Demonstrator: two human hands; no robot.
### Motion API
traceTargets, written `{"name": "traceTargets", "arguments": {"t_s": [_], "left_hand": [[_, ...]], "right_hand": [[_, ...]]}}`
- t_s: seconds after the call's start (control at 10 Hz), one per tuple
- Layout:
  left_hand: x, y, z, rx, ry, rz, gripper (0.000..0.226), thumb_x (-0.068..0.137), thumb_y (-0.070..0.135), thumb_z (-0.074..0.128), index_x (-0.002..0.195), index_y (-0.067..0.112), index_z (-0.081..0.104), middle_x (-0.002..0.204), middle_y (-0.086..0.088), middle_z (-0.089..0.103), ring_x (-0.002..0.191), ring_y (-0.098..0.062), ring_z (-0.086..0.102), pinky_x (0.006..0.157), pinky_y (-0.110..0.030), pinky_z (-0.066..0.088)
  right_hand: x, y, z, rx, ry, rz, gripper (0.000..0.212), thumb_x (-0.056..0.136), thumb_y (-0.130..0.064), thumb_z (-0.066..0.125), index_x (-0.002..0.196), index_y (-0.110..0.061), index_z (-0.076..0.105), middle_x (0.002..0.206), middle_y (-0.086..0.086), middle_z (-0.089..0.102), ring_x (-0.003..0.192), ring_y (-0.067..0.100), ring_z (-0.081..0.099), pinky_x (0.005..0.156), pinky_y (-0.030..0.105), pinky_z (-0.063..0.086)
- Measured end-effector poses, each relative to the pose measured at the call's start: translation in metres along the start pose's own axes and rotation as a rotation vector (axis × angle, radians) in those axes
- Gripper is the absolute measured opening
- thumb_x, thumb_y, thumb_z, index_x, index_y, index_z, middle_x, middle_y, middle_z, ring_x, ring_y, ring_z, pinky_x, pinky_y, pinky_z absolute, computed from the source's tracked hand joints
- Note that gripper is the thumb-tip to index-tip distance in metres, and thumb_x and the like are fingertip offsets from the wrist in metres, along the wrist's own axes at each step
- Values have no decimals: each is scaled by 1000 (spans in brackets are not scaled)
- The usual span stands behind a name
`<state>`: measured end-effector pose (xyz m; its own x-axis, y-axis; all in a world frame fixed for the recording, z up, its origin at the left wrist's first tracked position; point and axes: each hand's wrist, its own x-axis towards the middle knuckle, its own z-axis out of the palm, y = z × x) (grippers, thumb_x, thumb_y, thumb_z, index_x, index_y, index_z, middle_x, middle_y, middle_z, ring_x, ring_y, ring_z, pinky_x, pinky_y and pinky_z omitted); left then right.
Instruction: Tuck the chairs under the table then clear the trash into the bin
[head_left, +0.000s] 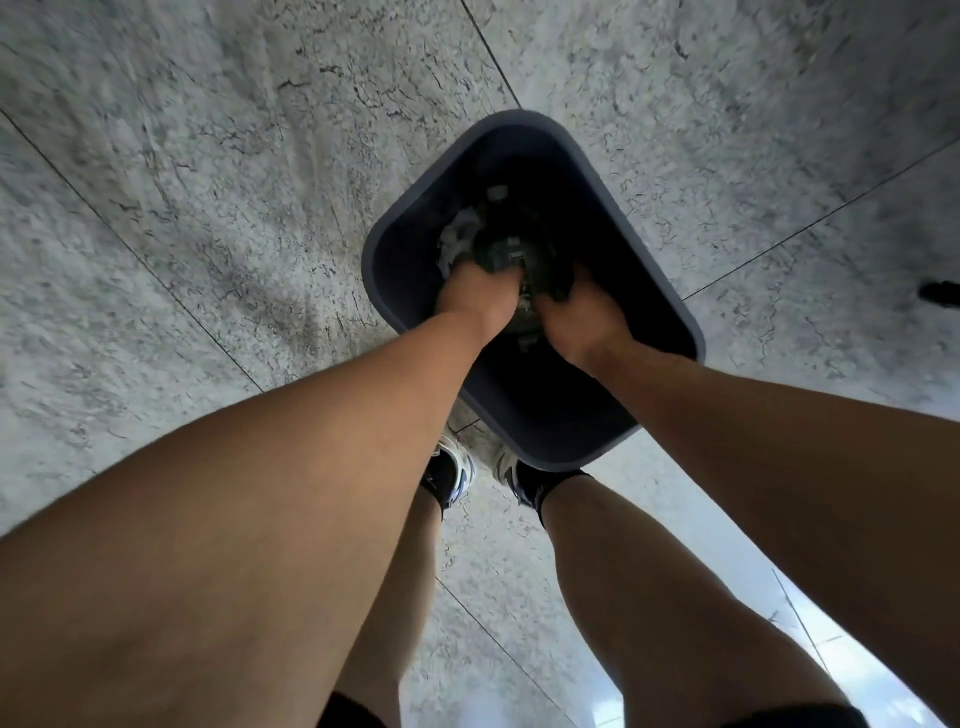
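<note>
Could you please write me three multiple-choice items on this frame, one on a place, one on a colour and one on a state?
1. Where are both hands?
A. Over the open bin
B. On a chair back
C. Flat on the floor

2. What colour is the bin?
A. Red
B. Dark blue-grey
C. White

3. What is the state of the left hand and right hand?
A. Both spread flat
B. Both hanging idle
C. Both curled on dark trash

Answers: 1 A, the hands sit within the bin's rim; 2 B, its rim looks dark blue-grey; 3 C, fingers curl into the dark bundle.
</note>
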<state>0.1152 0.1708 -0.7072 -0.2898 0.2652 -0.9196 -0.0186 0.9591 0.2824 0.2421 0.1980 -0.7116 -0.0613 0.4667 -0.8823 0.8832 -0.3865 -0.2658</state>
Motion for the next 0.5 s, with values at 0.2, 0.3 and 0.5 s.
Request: {"name": "traceTargets", "arguments": {"t_s": [0.2, 0.3, 0.5], "left_hand": [[-81, 21, -33, 151, 48, 220, 59, 92, 34, 61, 144, 11, 46, 137, -11, 61, 126, -29, 57, 101, -33, 46], [-142, 30, -55, 351, 28, 302, 74, 92, 43, 59, 155, 16, 33, 153, -12, 44, 138, -30, 47, 110, -42, 43], [-232, 45, -93, 723, 113, 549, 77, 97, 46, 57, 159, 14, 25, 161, -15, 32, 145, -35, 36, 114, -49, 39]], "right_hand": [[-73, -18, -40, -210, -13, -225, 72, 98, -43, 51, 160, -18, 23, 156, 18, 38, 141, 37, 41, 116, 47, 36], [-128, -31, -66, -401, 46, -359, 77, 100, -51, 47, 162, -16, 18, 167, 14, 23, 154, 31, 22, 125, 48, 21], [-207, -48, -113, -585, 137, -414, 79, 100, -60, 37, 163, -21, 10, 171, 11, 6, 158, 34, 2, 126, 58, 3]]}}
